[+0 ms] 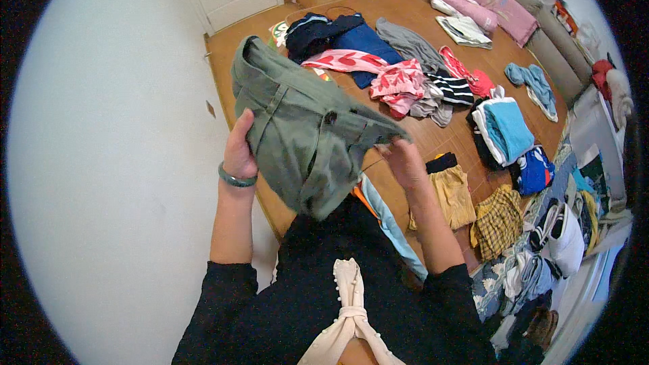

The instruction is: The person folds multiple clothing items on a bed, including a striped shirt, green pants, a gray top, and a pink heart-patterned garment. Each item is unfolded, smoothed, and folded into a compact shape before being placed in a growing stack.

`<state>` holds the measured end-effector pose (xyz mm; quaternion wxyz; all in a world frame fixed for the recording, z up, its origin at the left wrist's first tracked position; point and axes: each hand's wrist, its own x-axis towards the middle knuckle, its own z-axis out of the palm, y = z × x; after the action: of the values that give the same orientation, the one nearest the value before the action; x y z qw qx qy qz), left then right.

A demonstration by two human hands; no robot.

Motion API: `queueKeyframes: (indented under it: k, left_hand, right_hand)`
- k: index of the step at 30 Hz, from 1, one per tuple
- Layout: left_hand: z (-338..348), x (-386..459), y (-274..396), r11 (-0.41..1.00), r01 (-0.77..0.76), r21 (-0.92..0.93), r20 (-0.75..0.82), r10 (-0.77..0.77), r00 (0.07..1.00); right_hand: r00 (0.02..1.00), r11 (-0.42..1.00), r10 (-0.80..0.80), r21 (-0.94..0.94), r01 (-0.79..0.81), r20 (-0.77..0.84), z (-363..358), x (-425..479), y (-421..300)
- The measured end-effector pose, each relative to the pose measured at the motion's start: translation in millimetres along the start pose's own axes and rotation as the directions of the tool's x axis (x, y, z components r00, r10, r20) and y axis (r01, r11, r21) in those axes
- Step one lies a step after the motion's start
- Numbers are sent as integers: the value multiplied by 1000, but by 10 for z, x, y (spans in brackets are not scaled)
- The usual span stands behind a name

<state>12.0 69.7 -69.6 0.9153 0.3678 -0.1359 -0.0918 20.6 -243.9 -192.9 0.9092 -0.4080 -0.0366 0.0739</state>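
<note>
A dark green garment (299,137), with a waistband, belt loops and a button, hangs in the air before my chest. My left hand (241,147) grips its left side, thumb on the front and the fingers hidden behind the cloth. At the waistband's right end, my right hand (404,159) pinches the fabric; it is slightly blurred. The garment looks like trousers or shorts, bunched up, so its full shape cannot be told. Beyond it lie a red and pink heart-print garment (398,83) and dark blue clothing (367,43).
A brown mat (405,10) bears loose clothes. To the right are a folded stack with a turquoise top piece (509,126), yellow trousers (451,195) and a yellow checked garment (499,220). A white wall (116,162) stands close at left. Pink pillows (507,10) lie at the back right.
</note>
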Motion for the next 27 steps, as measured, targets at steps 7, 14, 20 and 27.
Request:
queueKeyframes:
  k: [7, 14, 20, 27]
  left_hand:
    - [-240, 126, 165, 785, -77, 615, -160, 220, 962]
    - [-215, 265, -53, 514, 126, 848, -142, -8, 990]
    - [-560, 456, -383, 560, 16, 828, -106, 127, 986]
    - [12, 925, 729, -271, -292, 917, 387, 780, 493]
  right_hand:
    - [908, 933, -347, -186, 308, -236, 189, -38, -906]
    - [909, 918, -377, -201, 342, -175, 362, -13, -1151]
    - [863, 797, -482, -485, 360, -151, 387, 169, -1191]
    - [674, 175, -724, -905, 389, 150, 990, 489, -1896]
